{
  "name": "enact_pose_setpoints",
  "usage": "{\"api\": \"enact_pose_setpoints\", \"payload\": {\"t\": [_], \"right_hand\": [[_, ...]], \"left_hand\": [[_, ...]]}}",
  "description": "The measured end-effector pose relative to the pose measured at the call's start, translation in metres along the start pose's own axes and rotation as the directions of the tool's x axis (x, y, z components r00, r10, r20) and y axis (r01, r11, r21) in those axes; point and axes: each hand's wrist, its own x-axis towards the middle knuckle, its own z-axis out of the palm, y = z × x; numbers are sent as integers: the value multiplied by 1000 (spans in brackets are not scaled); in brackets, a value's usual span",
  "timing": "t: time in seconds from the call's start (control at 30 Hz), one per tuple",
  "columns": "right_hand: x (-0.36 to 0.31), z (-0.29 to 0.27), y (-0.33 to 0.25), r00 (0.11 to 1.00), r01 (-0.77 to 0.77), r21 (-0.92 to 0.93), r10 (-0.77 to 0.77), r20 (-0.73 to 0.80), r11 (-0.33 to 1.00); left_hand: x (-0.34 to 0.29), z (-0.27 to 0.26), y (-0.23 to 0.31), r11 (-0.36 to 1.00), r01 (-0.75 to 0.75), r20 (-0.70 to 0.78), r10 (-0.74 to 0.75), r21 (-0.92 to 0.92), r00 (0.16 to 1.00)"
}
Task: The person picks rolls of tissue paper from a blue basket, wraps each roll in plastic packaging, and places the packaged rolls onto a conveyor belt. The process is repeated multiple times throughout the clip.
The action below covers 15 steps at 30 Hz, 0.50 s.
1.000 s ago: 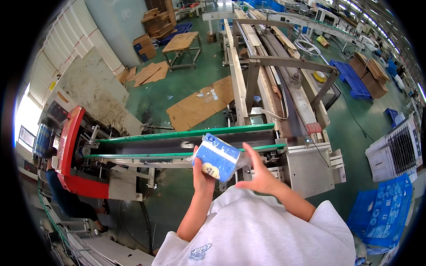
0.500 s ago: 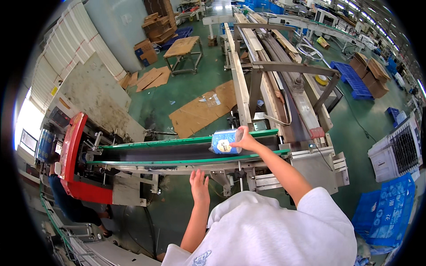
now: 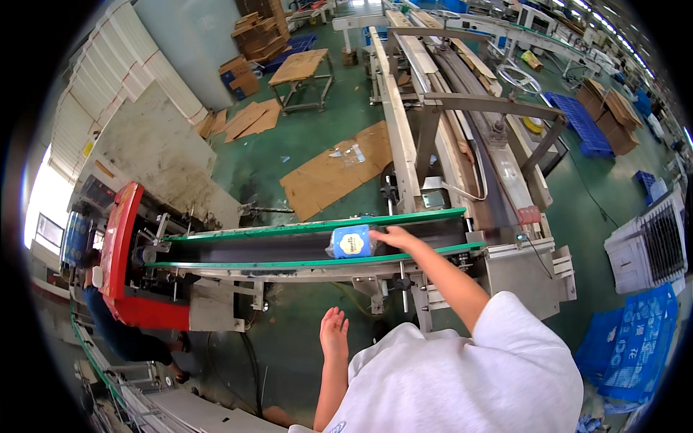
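A plastic-wrapped blue package (image 3: 351, 243) with a pale label lies on the dark conveyor belt (image 3: 281, 247), between the two green side rails. My right hand (image 3: 395, 238) reaches over the near rail. Its outstretched fingertips are at the package's right end and seem to touch it; some fingers are hard to make out. My left hand (image 3: 334, 333) hangs on the near side of the conveyor, fingers loosely extended, holding nothing.
A red machine (image 3: 123, 245) stands at the belt's left end, with a person (image 3: 115, 325) behind it. To the right, a longer conveyor line (image 3: 462, 144) runs away from me under metal frames. Flattened cardboard (image 3: 336, 169) lies on the floor beyond the belt.
The package has come down onto the belt, slightly left, with its label now facing up. My right hand has shifted to its end and loosened. My left hand has lowered.
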Motion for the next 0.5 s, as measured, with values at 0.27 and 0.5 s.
{"api": "enact_pose_setpoints", "payload": {"t": [0.27,0.5], "right_hand": [[-255,-112,81,826,262,298,-54,-561,918],[-356,-16,114,834,151,375,86,-545,915]], "left_hand": [[13,32,-19,982,138,189,-160,126,969],[1,94,-44,894,284,447,-423,345,788]]}}
